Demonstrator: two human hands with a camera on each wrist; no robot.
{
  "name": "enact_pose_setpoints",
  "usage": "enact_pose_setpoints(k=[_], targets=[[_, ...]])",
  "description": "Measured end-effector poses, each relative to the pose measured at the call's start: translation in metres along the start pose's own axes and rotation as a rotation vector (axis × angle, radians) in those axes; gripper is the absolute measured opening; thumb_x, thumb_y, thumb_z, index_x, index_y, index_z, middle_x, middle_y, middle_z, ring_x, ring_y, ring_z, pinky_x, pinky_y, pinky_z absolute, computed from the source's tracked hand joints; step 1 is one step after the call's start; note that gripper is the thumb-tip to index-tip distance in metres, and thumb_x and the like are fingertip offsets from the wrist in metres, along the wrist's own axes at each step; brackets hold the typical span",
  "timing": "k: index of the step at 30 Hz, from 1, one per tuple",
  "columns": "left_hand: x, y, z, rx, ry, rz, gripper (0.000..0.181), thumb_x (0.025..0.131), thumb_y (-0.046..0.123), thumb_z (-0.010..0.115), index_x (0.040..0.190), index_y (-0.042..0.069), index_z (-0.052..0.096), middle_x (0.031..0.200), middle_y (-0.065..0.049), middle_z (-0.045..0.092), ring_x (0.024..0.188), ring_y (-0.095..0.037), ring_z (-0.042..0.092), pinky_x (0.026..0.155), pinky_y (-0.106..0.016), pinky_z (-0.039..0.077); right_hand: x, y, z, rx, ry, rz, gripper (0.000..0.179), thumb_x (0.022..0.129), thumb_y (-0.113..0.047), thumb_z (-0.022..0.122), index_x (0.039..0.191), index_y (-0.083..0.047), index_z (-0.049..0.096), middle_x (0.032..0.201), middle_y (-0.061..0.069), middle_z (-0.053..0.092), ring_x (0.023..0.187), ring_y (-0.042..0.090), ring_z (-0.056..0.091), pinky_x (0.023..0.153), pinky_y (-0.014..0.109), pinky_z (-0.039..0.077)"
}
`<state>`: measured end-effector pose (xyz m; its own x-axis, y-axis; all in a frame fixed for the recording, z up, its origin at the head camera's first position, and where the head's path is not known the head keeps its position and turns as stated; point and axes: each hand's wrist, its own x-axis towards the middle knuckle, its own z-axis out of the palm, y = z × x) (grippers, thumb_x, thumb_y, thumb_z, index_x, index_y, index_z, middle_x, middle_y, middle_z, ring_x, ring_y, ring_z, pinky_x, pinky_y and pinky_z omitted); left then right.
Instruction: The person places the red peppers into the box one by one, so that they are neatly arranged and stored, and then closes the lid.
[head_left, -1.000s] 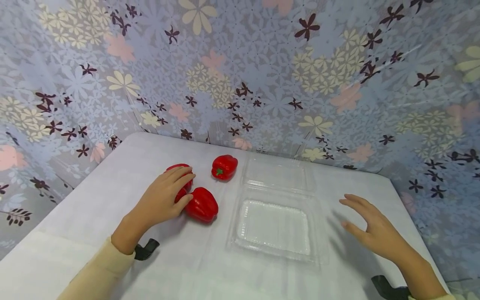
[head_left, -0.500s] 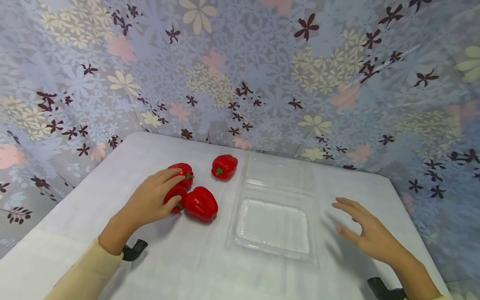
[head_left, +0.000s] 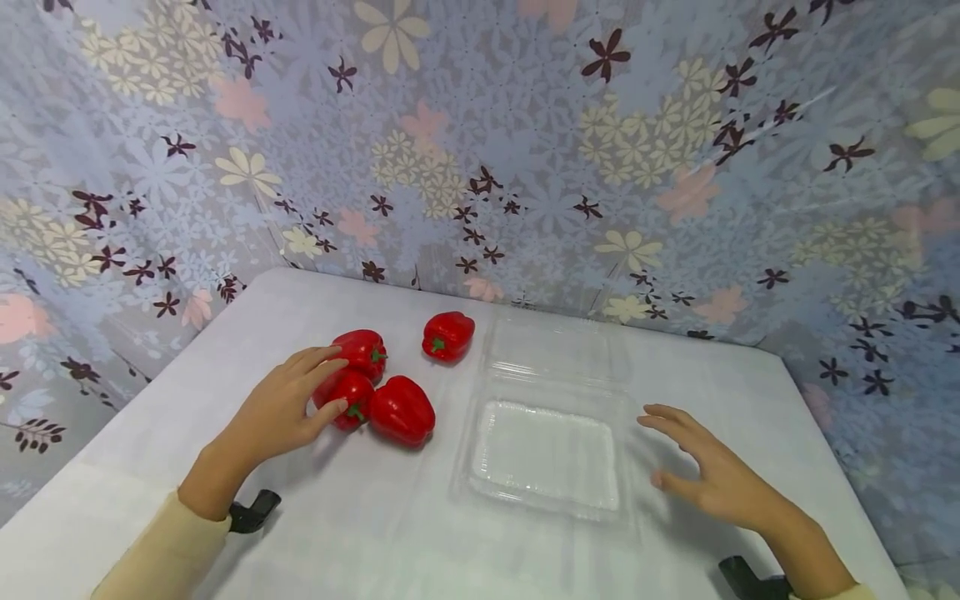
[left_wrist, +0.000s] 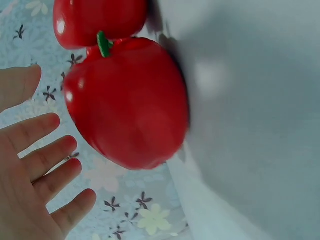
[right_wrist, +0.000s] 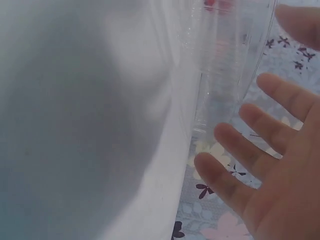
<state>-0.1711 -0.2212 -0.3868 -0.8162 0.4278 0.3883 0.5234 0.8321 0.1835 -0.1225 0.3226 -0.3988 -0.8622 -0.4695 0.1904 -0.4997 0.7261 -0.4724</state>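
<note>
Several red bell peppers with green stems lie on the white table. My left hand (head_left: 281, 408) hovers at the left side of the nearest group, fingers spread and holding nothing. Closest to it is one pepper (left_wrist: 127, 102), which the left wrist view shows apart from the fingers. Touching or nearly touching that one is another pepper (head_left: 402, 410) on its right, with a third pepper (head_left: 363, 352) just behind. A separate pepper (head_left: 448, 336) sits farther back. To the right, my right hand (head_left: 716, 475) is held in the air beside a clear plastic clamshell container (head_left: 546, 512), fingers loosely extended.
The container's clear lid (head_left: 555, 343) lies folded back toward the wall. Behind the white table (head_left: 375, 525) hangs a floral-patterned cloth (head_left: 525, 150). Each wrist wears a black camera mount.
My left hand has drawn back to the left and toward me, uncovering the peppers it overlapped. My right hand has moved left, nearer the container. The peppers stay in place.
</note>
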Motion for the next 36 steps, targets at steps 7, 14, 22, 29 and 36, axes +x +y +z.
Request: enact_pose_setpoints(k=[7, 14, 22, 29, 36], targets=[[-0.006, -0.006, 0.008, -0.043, -0.018, -0.036, 0.056, 0.083, 0.021, 0.073, 0.134, 0.001, 0.058, 0.141, -0.018, 0.056, 0.131, -0.038, 0.05, 0.102, -0.06, 0.049, -0.001, -0.002, 0.001, 0.053, -0.04, -0.023, 0.075, 0.084, -0.021, 0.077, 0.15, -0.025, 0.04, 0.156, 0.019, 0.033, 0.145, 0.014, 0.028, 0.088, 0.074, 0.042], [-0.008, -0.01, 0.006, -0.087, -0.038, -0.086, 0.063, 0.085, 0.019, 0.068, 0.142, -0.001, 0.047, 0.143, -0.021, 0.054, 0.132, -0.04, 0.048, 0.105, -0.063, 0.045, 0.004, -0.007, 0.001, 0.028, -0.078, 0.002, 0.081, 0.08, -0.029, 0.081, 0.149, -0.02, 0.04, 0.159, 0.019, 0.028, 0.139, 0.053, 0.029, 0.091, 0.078, 0.035], [-0.01, -0.012, 0.016, -0.124, -0.072, -0.057, 0.053, 0.084, 0.013, 0.065, 0.135, 0.002, 0.056, 0.143, -0.017, 0.053, 0.132, -0.038, 0.047, 0.103, -0.061, 0.047, 0.002, -0.011, 0.003, 0.021, -0.101, 0.04, 0.082, 0.079, -0.032, 0.082, 0.148, -0.013, 0.042, 0.159, 0.021, 0.029, 0.14, 0.053, 0.029, 0.092, 0.079, 0.034], [-0.01, -0.011, 0.016, -0.138, -0.069, -0.043, 0.054, 0.084, 0.014, 0.065, 0.136, 0.003, 0.056, 0.142, -0.017, 0.054, 0.132, -0.036, 0.047, 0.101, -0.06, 0.049, 0.0, -0.009, 0.001, 0.005, -0.095, 0.016, 0.084, 0.079, -0.032, 0.082, 0.149, -0.013, 0.04, 0.158, 0.023, 0.029, 0.137, 0.053, 0.031, 0.092, 0.077, 0.037], [-0.01, -0.012, 0.011, -0.138, -0.06, -0.025, 0.064, 0.074, 0.008, 0.074, 0.135, 0.003, 0.054, 0.14, -0.018, 0.055, 0.131, -0.038, 0.048, 0.1, -0.063, 0.049, 0.0, -0.009, -0.001, 0.053, -0.123, 0.051, 0.086, 0.082, -0.032, 0.08, 0.151, -0.007, 0.035, 0.159, 0.026, 0.025, 0.14, 0.056, 0.028, 0.094, 0.079, 0.035]])
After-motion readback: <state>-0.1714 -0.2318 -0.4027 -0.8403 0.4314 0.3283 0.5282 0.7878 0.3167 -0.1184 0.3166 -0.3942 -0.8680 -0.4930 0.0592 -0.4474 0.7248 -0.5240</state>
